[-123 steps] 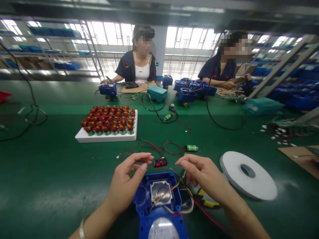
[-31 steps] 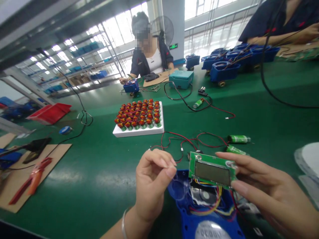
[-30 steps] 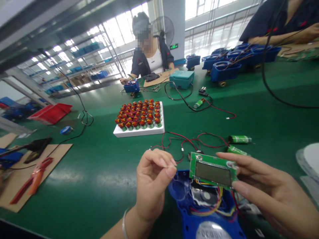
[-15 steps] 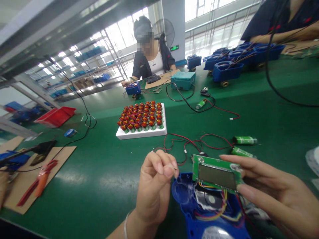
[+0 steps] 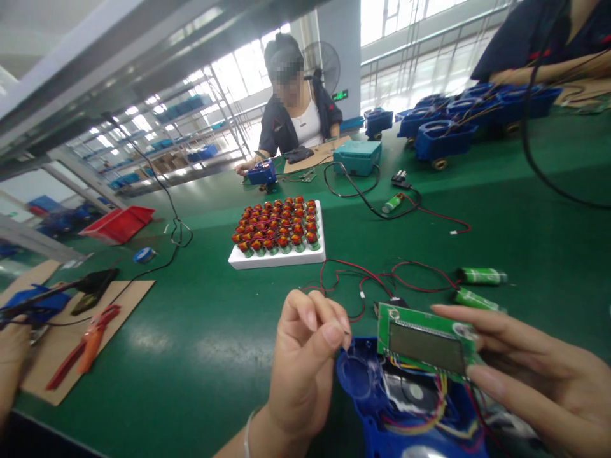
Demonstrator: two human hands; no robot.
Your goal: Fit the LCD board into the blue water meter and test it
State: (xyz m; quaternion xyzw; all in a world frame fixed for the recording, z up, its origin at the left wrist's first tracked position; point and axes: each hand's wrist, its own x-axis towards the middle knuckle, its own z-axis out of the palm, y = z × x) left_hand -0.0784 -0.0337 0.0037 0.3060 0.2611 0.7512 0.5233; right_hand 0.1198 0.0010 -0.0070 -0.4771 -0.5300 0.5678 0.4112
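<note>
My right hand (image 5: pixel 539 381) holds a green circuit board (image 5: pixel 424 343) with a grey display by its right end, tilted up over an open blue plastic housing (image 5: pixel 370 401) at the bottom edge. Yellow, red and blue wires (image 5: pixel 442 407) run from the board down into the housing. My left hand (image 5: pixel 305 362) hovers at the housing's upper left corner with thumb and fingertips pinched together. Whether anything tiny sits in the pinch does not show.
A white foam tray (image 5: pixel 279 259) of red-and-green coils stands ahead. Red wires (image 5: pixel 372 275) and two green batteries (image 5: pixel 480 275) lie beyond the board. Orange pliers (image 5: pixel 86 348) rest on cardboard at left. A person (image 5: pixel 298 117) works across the green table, near blue housings (image 5: pixel 443 137).
Four seconds ago both hands hovered over the housing; the right hand now holds the board above it. In the last second the left fingers closed into a tighter pinch.
</note>
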